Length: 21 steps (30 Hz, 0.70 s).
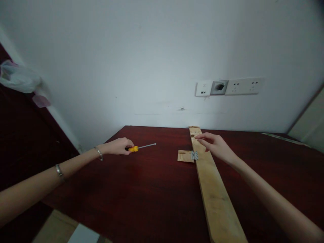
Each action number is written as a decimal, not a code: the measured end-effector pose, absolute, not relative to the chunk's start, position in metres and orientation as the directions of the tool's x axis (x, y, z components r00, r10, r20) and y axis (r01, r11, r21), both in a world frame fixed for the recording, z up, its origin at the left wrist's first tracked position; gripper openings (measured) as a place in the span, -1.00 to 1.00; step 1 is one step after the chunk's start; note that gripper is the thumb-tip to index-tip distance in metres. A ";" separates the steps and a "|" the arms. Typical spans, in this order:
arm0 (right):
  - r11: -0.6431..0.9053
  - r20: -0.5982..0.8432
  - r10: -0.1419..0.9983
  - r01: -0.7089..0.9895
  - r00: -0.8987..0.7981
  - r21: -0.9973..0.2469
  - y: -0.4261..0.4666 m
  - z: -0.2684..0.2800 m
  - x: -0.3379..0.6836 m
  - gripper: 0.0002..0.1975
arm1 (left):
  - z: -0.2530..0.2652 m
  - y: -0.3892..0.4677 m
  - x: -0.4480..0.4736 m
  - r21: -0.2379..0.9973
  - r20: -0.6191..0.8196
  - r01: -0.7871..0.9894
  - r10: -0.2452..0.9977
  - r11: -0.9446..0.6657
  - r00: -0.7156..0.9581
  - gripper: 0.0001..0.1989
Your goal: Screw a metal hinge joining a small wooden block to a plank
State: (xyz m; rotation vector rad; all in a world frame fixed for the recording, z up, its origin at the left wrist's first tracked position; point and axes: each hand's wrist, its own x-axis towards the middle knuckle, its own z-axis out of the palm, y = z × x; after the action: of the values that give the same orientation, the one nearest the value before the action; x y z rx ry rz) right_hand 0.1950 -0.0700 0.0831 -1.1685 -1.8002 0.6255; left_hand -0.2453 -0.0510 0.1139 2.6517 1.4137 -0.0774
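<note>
My left hand (120, 146) is closed around the yellow handle of a screwdriver (135, 149), whose thin metal shaft points right, just above the dark red tabletop. A long wooden plank (215, 189) lies lengthwise on the table. Over its far part hovers my right hand (212, 144), fingers loosely bent and apart, with nothing visible in them. Left of the plank sits a small wooden piece (185, 156). A metal hinge (194, 155) spans the joint between this piece and the plank. Beyond my right fingertips, a dark mark shows on the plank.
The tabletop (157, 189) meets a white wall with a row of sockets (243, 86). A flat strip (286, 139) lies at the back right. At the left hangs a plastic bag (19, 78). Below the table's front left edge is a white box-like object (83, 233).
</note>
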 end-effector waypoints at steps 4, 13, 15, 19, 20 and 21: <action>0.464 0.410 0.885 0.463 -0.219 -0.755 -0.076 0.081 0.187 -0.70 | 0.126 -0.032 -0.195 0.410 -0.003 0.745 0.816 -0.525 0.577 -0.69; 0.457 0.435 0.888 0.401 -0.150 -0.794 -0.088 0.070 0.163 -0.54 | 0.115 -0.014 -0.072 0.893 0.268 0.202 0.835 -0.403 0.480 -0.69; 0.420 0.400 0.907 0.342 -0.131 -0.840 -0.090 0.068 0.158 -0.44 | 0.112 -0.019 -0.052 0.928 0.276 0.101 0.842 -0.360 0.464 -0.70; 0.435 0.436 0.896 0.352 -0.079 -0.829 -0.095 0.070 0.151 -0.44 | 0.105 -0.025 -0.023 0.975 0.221 -0.085 0.864 -0.205 0.453 -0.68; 0.468 0.484 0.873 0.396 -0.067 -0.790 -0.096 0.071 0.150 -0.46 | 0.103 -0.026 -0.018 0.976 0.217 -0.127 0.869 -0.179 0.444 -0.69; 0.501 0.534 0.843 0.451 -0.062 -0.739 -0.096 0.072 0.149 -0.49 | 0.102 -0.027 -0.014 0.973 0.217 -0.169 0.874 -0.157 0.434 -0.70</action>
State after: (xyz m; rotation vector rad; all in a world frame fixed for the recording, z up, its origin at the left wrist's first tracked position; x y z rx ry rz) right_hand 0.1495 -0.0962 0.0723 -1.1098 -1.6943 0.4666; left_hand -0.0139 -0.0269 0.1015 1.4361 0.6697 1.0458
